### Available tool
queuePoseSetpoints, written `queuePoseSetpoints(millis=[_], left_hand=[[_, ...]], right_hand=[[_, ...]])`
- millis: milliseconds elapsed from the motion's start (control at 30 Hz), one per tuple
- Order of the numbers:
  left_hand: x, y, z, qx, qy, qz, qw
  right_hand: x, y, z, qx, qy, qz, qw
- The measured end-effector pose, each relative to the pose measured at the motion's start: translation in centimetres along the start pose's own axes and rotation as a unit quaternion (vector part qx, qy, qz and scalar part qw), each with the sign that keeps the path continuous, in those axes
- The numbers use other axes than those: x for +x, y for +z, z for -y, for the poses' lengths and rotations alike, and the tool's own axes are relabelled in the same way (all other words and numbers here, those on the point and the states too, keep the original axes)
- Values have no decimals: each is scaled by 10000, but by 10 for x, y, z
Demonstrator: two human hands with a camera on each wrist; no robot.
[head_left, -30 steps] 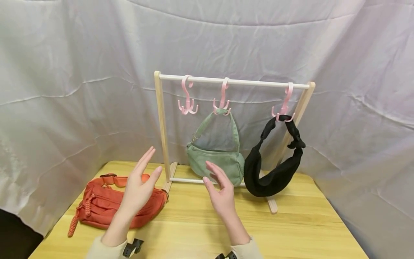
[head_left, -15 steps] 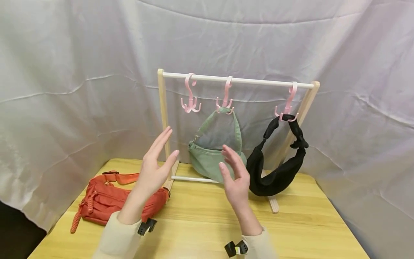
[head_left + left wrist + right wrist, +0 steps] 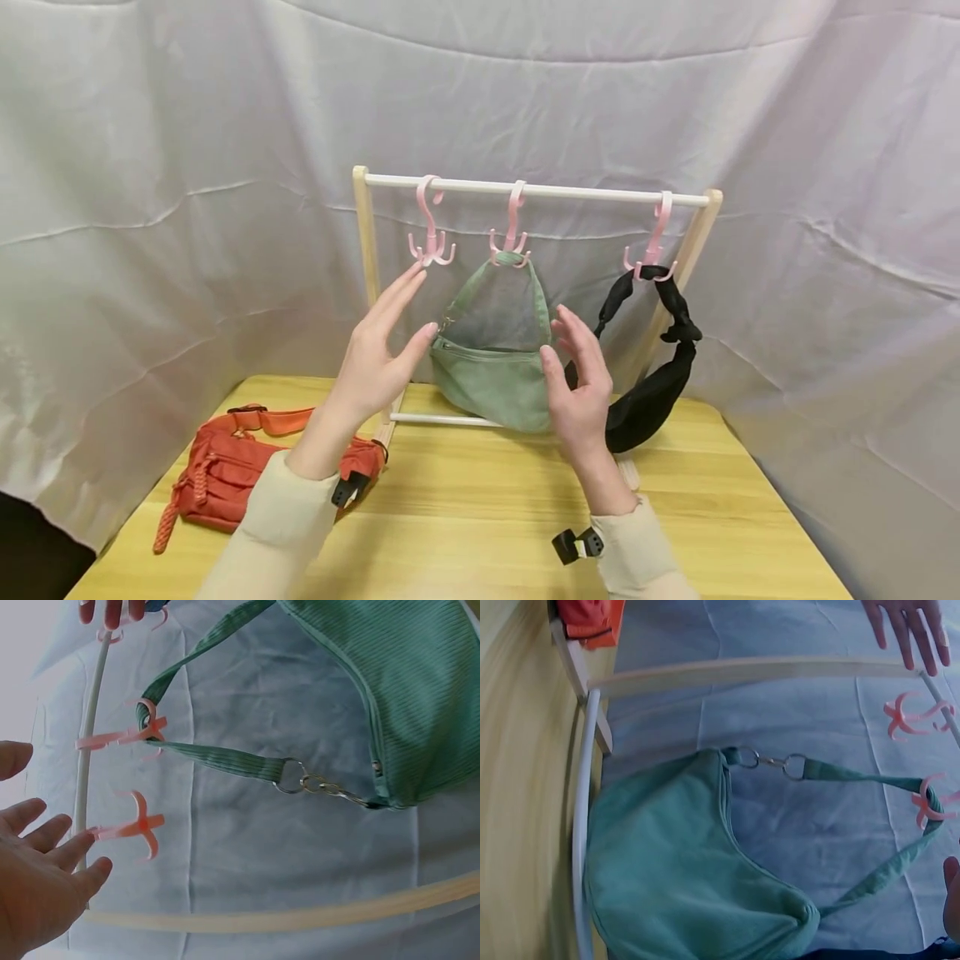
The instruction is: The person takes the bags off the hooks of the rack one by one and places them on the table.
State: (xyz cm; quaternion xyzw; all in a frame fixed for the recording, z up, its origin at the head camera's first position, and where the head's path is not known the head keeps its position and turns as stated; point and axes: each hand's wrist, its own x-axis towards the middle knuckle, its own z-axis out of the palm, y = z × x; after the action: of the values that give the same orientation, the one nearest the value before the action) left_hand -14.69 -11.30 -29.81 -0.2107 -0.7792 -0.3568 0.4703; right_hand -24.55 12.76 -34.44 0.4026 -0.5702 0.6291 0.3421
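Note:
A green shoulder bag (image 3: 487, 385) hangs by its strap from the middle pink hook (image 3: 513, 221) on the rack. My left hand (image 3: 375, 358) is raised left of it, fingers straight, holding nothing. In the head view its fingertips overlap the lower end of the left pink hook (image 3: 430, 225), which carries no bag; contact is unclear. To the green bag's right is my right hand (image 3: 581, 396), fingers slightly bent, with nothing in its grasp. Partly behind that hand, a black bag (image 3: 647, 412) hangs from the right pink hook (image 3: 657, 233).
An orange-red bag (image 3: 225, 471) lies on the wooden table (image 3: 465, 533) at the left, partly behind my left forearm. The rack has a white top rail (image 3: 592, 192) and wooden side posts. A grey curtain (image 3: 225, 100) surrounds the table.
Both hands have risen and shifted rightward, reaching further forward to either side of the green bag. All the bags and hooks stay where they were; the head view has shifted slightly.

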Motion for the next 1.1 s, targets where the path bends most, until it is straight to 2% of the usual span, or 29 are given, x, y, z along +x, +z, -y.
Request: queuePoseSetpoints(millis=[167,500,767,967,1100], left_hand=[[17,4,2,-36,281,62,9996],[46,14,5,-33,508,282,9983],[74,22,10,83,593,589,9965],[92,27,11,305,748,625,9948],[105,30,10,483,988,623,9920]], right_hand=[[11,-6,-5,-214,149,-31,9997],[35,-12,-15,-209,485,142,9985],[53,-10,9,-317,486,407,9975],[60,-9,5,-388,496,563,9964],[63,-11,1,-518,597,698,9944]])
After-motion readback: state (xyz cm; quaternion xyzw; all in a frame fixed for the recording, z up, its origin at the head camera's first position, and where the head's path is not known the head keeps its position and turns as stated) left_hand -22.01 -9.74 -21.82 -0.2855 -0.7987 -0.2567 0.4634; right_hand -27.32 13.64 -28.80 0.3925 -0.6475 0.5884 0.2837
